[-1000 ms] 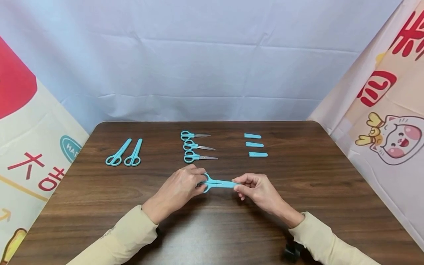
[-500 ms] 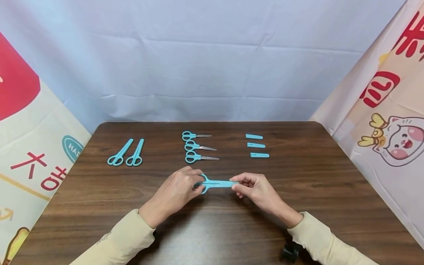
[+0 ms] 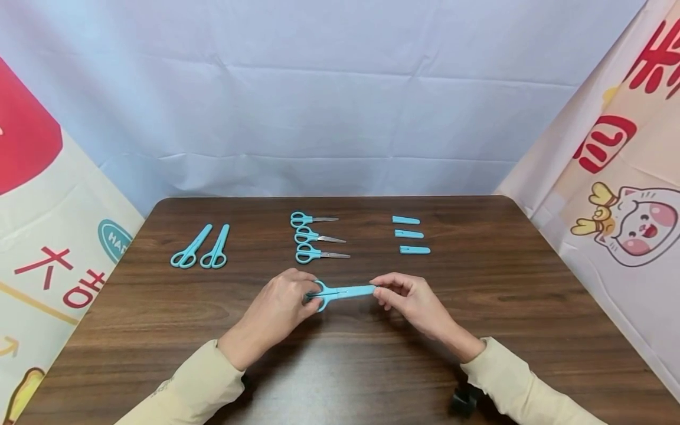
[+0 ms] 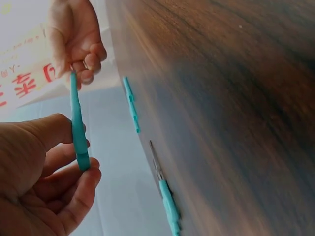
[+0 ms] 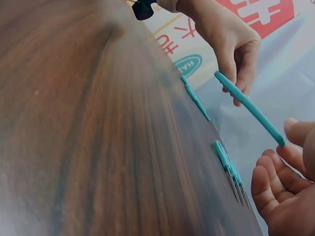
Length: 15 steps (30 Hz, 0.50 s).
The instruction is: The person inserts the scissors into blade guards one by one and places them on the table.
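Note:
Light-blue scissors (image 3: 332,293) are held level over the near middle of the table, their blades inside a matching blue cover (image 3: 358,290). My left hand (image 3: 276,313) grips the finger loops, which its fingers partly hide; the left wrist view has thumb and fingertips round the handle (image 4: 78,142). At the other end, the right hand (image 3: 417,304) has its thumb and forefinger right at the cover's tip. In the right wrist view that tip meets the forefinger, and the thumb (image 5: 295,129) stands a little off it with the fingers loosely bent.
Past the hands lie three bare scissors (image 3: 321,255) in a column, with three loose blade covers (image 3: 414,250) to their right. Two covered scissors (image 3: 215,251) rest at the left of the brown table (image 3: 478,236). White cloth (image 3: 340,118) hangs behind it.
The held scissors have shifted slightly left with the left hand. The cover's tip, earlier pinched well inside the right fingers, now sits at their ends; the right hand has hardly moved.

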### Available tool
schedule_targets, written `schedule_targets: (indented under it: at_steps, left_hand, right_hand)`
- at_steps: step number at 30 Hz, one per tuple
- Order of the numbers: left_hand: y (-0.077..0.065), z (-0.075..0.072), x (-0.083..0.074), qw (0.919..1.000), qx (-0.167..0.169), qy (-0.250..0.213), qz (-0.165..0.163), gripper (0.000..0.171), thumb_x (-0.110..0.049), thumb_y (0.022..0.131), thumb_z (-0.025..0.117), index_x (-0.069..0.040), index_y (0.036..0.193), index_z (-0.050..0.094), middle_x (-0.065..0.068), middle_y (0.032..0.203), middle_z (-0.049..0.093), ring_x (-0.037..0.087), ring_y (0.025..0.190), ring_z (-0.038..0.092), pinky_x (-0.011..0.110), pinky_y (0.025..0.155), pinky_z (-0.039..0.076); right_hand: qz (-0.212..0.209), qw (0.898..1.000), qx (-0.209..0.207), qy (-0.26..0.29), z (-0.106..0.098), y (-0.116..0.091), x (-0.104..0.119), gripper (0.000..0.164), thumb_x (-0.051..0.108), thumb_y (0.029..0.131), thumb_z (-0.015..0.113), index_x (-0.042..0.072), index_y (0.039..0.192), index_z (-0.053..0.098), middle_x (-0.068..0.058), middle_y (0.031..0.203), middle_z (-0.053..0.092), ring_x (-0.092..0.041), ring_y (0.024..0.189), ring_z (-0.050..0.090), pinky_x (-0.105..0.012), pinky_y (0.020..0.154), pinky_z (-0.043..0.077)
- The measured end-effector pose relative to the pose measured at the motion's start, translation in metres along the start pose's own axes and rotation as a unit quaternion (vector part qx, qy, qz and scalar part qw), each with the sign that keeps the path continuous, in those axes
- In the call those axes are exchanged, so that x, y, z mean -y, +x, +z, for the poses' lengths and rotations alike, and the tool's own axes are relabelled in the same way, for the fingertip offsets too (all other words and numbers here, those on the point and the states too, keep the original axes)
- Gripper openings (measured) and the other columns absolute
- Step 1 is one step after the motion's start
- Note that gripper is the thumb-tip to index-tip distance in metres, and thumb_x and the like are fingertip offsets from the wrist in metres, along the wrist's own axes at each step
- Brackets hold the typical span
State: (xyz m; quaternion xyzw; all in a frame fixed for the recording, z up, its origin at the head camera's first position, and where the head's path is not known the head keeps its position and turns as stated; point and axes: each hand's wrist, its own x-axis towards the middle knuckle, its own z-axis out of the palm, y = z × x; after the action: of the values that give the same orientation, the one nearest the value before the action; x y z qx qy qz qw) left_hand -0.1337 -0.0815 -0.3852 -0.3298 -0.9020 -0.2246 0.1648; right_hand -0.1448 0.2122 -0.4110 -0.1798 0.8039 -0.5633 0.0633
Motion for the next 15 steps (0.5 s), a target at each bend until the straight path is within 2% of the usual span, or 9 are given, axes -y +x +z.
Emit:
schedule_targets:
  at_steps: [2,6,9,15]
  left_hand:
    - [-0.001,-0.001,0.001,0.9999,-0.006,-0.002,-0.014,0.013,-0.011,0.085,0.086,-0.005,0.095,0.08,0.004,0.101,0.075,0.019,0.093,0.068,0.034,0.076,0.058]
    - [-0.003,-0.003,0.003,0.9989,-0.011,-0.013,-0.043,0.011,-0.011,0.085,0.085,-0.007,0.093,0.08,0.002,0.1,0.074,0.016,0.089,0.065,0.031,0.073,0.057]
    - [-0.005,-0.006,0.005,0.9975,-0.013,-0.027,-0.063,0.009,-0.01,0.085,0.085,-0.008,0.092,0.08,0.0,0.097,0.072,0.012,0.083,0.062,0.028,0.07,0.056]
    - [-0.008,-0.012,0.009,0.994,-0.028,-0.041,-0.098,0.01,-0.008,0.084,0.086,-0.005,0.09,0.079,0.0,0.095,0.07,0.011,0.078,0.062,0.024,0.065,0.054]
  right_hand:
    - [0.0,1.0,-0.008,-0.002,-0.003,0.001,-0.001,0.022,0.019,0.104,0.065,0.006,0.119,0.074,-0.022,0.099,0.071,-0.031,0.082,0.067,-0.037,0.073,0.059]
    - [-0.002,1.0,-0.025,0.001,-0.01,0.003,-0.004,0.027,0.019,0.106,0.06,-0.001,0.12,0.072,-0.025,0.105,0.071,-0.029,0.084,0.067,-0.034,0.073,0.059]
    - [-0.003,0.999,-0.039,-0.003,-0.016,0.005,-0.005,0.029,0.018,0.106,0.061,-0.005,0.121,0.07,-0.025,0.107,0.071,-0.03,0.084,0.067,-0.033,0.072,0.058]
    - [-0.011,0.998,-0.066,-0.02,-0.031,0.006,-0.008,0.027,0.016,0.105,0.062,-0.003,0.123,0.071,-0.028,0.107,0.07,-0.036,0.086,0.067,-0.034,0.073,0.059]
